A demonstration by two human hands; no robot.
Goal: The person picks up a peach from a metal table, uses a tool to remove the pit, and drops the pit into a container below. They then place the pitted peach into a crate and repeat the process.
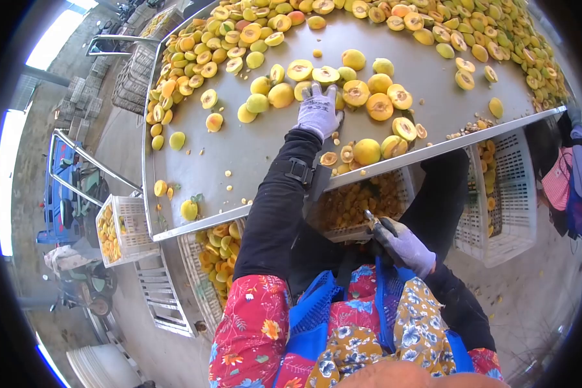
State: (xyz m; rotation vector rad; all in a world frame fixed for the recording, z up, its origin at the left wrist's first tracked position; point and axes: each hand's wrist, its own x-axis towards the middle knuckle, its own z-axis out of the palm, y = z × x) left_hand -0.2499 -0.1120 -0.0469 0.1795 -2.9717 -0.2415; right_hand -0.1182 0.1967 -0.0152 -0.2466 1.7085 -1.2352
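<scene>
My left hand (319, 111), in a pale lilac work glove, reaches across the metal table (265, 152). Its extended, slightly parted fingers touch a halved yellow peach (326, 75) among a loose cluster. Whole fruit and cut halves lie around it, such as the peach half (379, 107) to its right, with brown stone hollows or stones showing. Close to my body, below the table's edge, my right hand (404, 246) wears a glove with dark fingertips. Its fingers are closed around a small metal-tipped tool (369, 215); the rest of that tool is hidden.
Heaps of peaches (498, 39) line the table's far side. Under the near edge (433, 150) stand a crate (407, 184) of pieces and a white crate (514, 194). Another crate (126, 233) is at the left, with metal rails (87, 165) beside it.
</scene>
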